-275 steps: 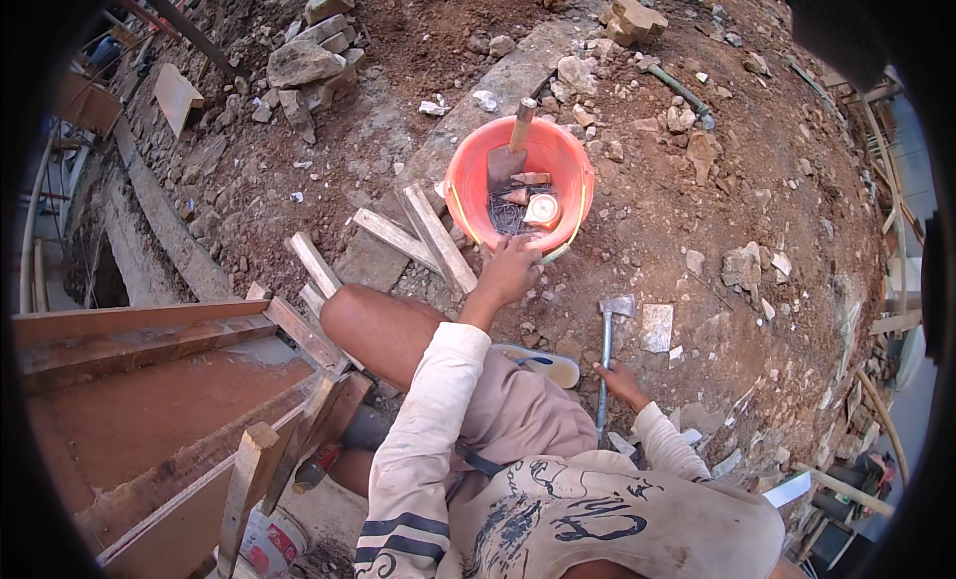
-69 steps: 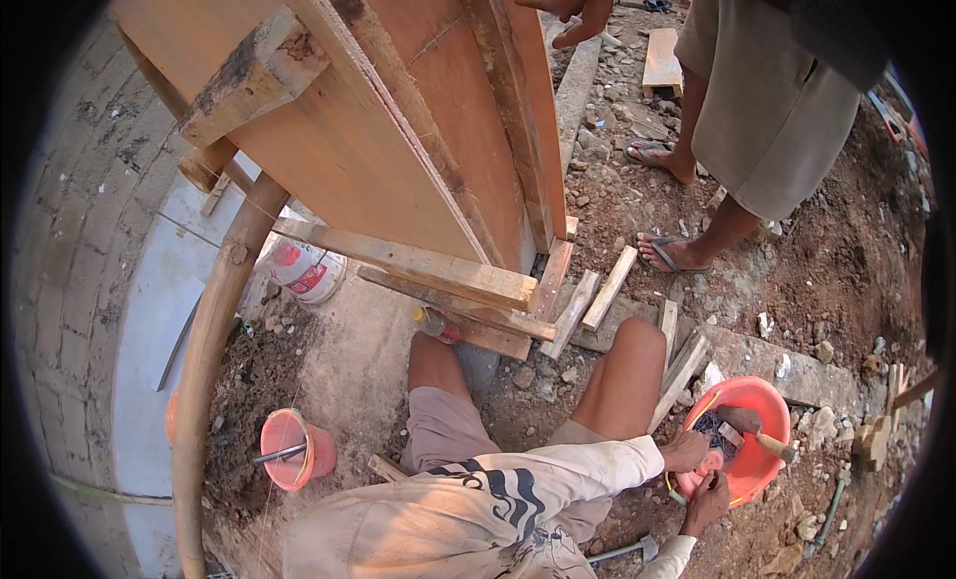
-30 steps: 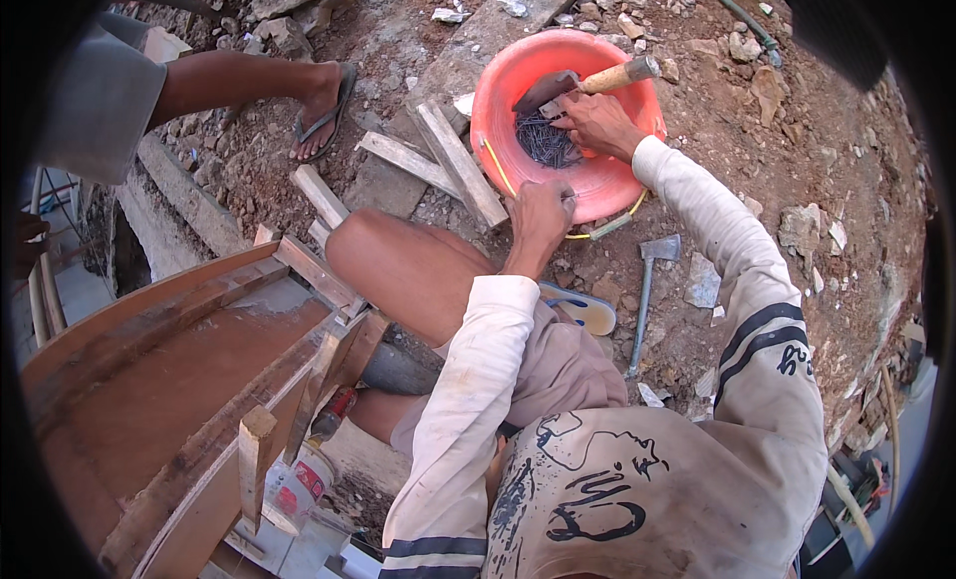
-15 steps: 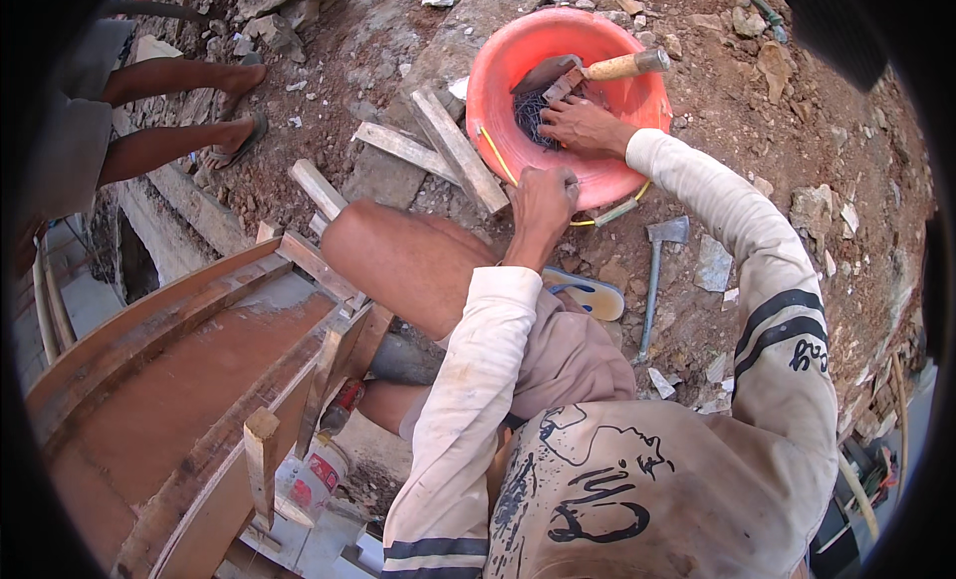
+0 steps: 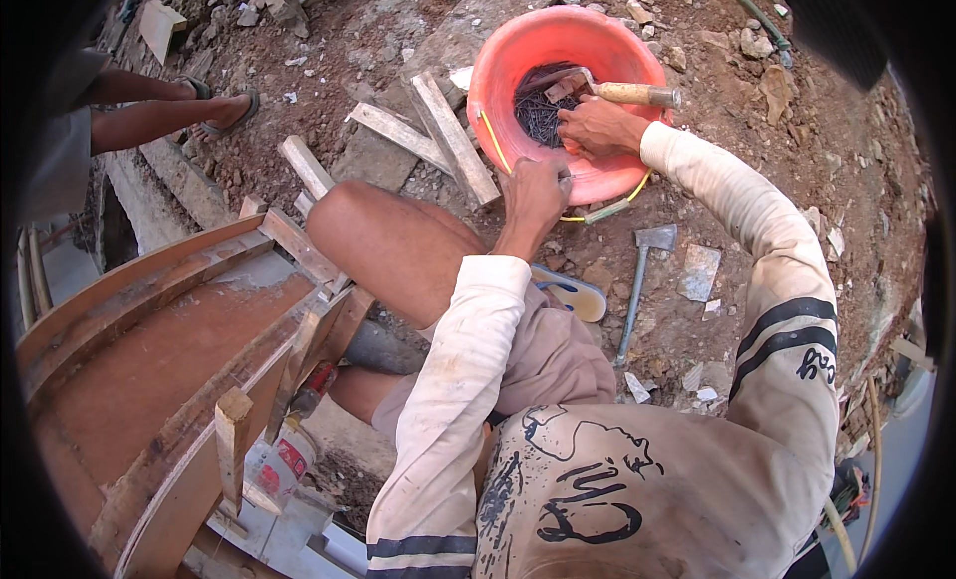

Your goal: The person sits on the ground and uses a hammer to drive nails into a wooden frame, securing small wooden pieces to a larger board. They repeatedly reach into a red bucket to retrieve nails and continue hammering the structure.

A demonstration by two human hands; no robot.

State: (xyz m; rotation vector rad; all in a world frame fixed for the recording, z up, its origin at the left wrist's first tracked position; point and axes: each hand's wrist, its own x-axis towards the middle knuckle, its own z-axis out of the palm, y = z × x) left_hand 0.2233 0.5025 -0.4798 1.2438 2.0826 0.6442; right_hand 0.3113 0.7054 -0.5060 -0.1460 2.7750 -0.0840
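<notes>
A red-orange bucket (image 5: 622,51) stands before me, with a heap of dark nails (image 5: 538,111) at its bottom. A trowel with a wooden handle (image 5: 632,93) leans in it, the handle's end over the right rim and its blade partly hidden. Inside the bucket, my right hand (image 5: 602,128) reaches below the trowel to the nails, fingers bent; what they pinch is hidden. My left hand (image 5: 538,193) is closed at the near rim, beside the bucket's yellow handle (image 5: 493,141); whatever lies within its fingers does not show.
A hatchet (image 5: 642,280) lies on the rubble near a sandal (image 5: 578,295). Wooden offcuts (image 5: 453,141) lie left of the bucket. At lower left is a timber formwork (image 5: 149,245) beside a white pail (image 5: 284,460). Another person's legs (image 5: 164,119) stand at upper left.
The trowel has shifted, its blade now lower and less visible and more nails exposed. My right hand has moved slightly right and down off the blade. The other person's feet have shifted.
</notes>
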